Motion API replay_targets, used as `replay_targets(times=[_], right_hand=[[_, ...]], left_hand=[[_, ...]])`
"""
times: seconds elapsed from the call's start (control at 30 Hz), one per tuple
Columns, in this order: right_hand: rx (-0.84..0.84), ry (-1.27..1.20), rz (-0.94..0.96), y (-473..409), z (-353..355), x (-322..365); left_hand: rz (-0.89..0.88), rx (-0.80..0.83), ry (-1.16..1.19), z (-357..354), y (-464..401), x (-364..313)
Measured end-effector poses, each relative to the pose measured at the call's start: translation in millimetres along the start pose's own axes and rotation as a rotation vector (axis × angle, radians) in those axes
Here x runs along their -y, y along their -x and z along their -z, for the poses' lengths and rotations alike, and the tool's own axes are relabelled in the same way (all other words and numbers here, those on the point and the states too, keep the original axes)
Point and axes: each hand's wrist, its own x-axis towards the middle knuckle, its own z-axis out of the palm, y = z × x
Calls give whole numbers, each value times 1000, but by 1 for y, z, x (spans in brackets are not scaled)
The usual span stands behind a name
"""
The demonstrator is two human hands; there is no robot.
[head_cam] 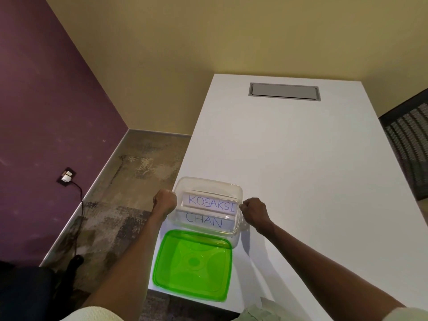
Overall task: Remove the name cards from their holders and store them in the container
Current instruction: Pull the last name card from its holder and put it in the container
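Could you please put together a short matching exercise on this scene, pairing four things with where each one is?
Things:
1. green lid
2. KOSAKSI card
3. left hand
4. grey hatch

Places:
A. at the far end of the table
B. inside the clear container
C. flat on the table, nearer than the container
D. gripping the container's left rim

Pairs: 1-C, 2-B, 3-D, 4-A

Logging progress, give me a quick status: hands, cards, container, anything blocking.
Left hand and right hand both grip the clear container by its sides. Two name cards, KOSAKSI and CHAN, inside. Green lid off, lying just in front; nothing blocking.
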Motion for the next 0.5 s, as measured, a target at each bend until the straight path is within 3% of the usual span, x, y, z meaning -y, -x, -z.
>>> replay_targets(times=[0.2, 0.3, 0.5], right_hand=[[-29, -268, -127, -1, -2, 0], [-19, -335, -156, -2, -2, -1], [19, -388, -154, -3, 4, -4]], left_hand=[[-57, -52, 20, -5, 0, 1], [-140, -102, 25, -8, 0, 9], [-126, -102, 80, -6, -2, 8]])
